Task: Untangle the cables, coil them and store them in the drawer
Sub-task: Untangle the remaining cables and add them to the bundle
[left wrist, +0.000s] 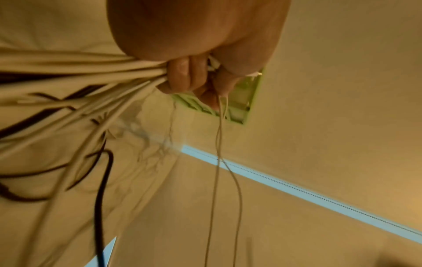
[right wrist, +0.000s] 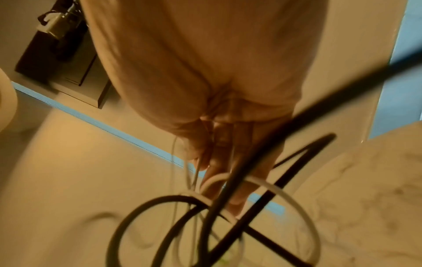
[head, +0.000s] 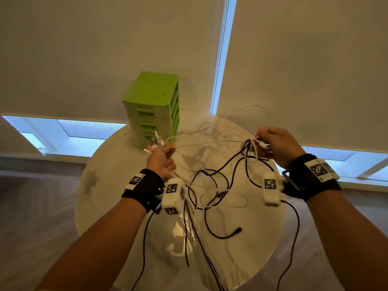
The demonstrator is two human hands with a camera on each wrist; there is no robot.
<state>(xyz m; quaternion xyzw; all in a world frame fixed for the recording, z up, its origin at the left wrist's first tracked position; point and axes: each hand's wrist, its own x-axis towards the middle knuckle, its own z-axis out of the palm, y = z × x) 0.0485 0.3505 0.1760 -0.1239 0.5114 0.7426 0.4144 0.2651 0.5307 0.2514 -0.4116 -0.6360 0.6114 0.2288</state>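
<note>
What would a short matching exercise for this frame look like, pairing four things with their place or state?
Column one:
1. left hand
2. right hand
3. green drawer unit
4. black cable plug end

Column two:
A. stands at the far edge of the round table, drawers closed
B. grips a bundle of white cables, plug ends sticking out above the fist
C. lies loose on the tabletop, held by no hand
D. pinches the knot where white and black cables cross

Pairs: 1-B, 2-D, 3-A, 4-C
</note>
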